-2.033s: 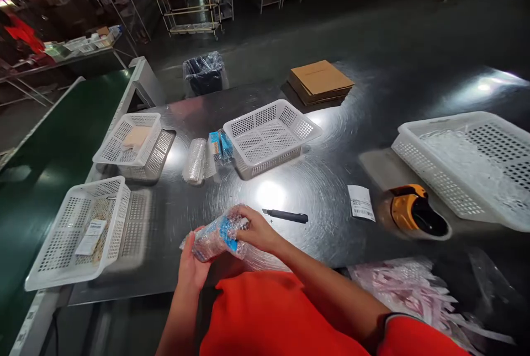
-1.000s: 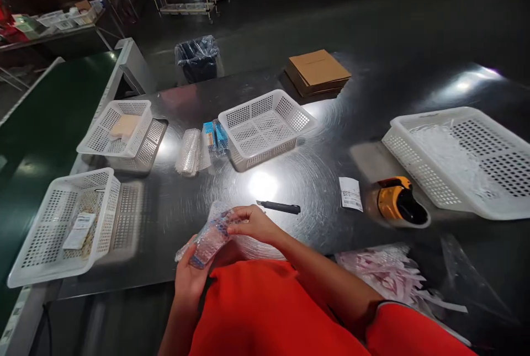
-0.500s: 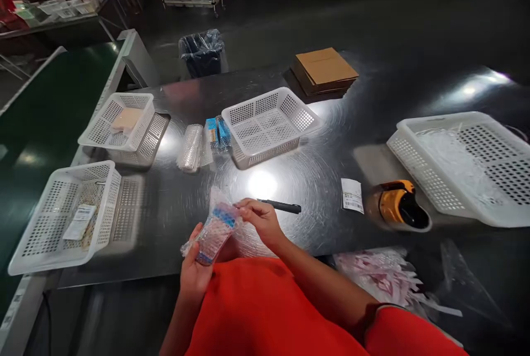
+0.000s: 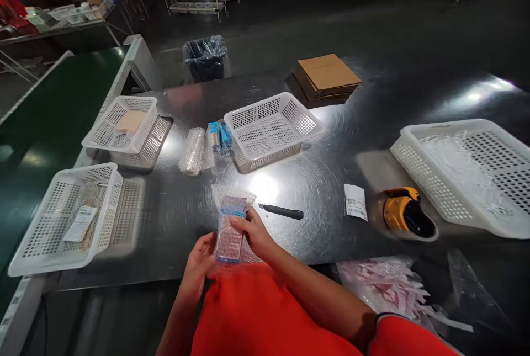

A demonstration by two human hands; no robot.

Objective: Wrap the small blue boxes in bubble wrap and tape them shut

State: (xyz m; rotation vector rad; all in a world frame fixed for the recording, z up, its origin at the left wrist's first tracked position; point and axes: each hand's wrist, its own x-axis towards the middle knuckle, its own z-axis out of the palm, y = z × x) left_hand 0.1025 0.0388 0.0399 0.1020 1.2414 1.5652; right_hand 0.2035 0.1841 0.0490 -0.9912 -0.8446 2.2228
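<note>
A small pink and blue box in bubble wrap (image 4: 231,234) is held upright in front of my red shirt, near the table's front edge. My right hand (image 4: 254,233) grips its right side, thumb across the front. On the left side, my left hand (image 4: 202,259) touches the wrap with its fingers apart; the fingertips by the box are partly hidden. Just right of the package lies a black pen-like tool (image 4: 284,212). A roll of bubble wrap (image 4: 192,152) and blue wrapped boxes (image 4: 219,136) lie behind it.
White baskets (image 4: 269,158) stand at the middle, left and right. A printed label (image 4: 355,201) and an orange-black tape dispenser (image 4: 403,215) are at right. Brown cardboard (image 4: 329,73) is stacked at the back. Pink strips (image 4: 385,284) hang below the front edge.
The wrapped box has turned from tilted to nearly upright, its face toward me. My right hand has moved from its top corner to its side. My left hand's grip has loosened.
</note>
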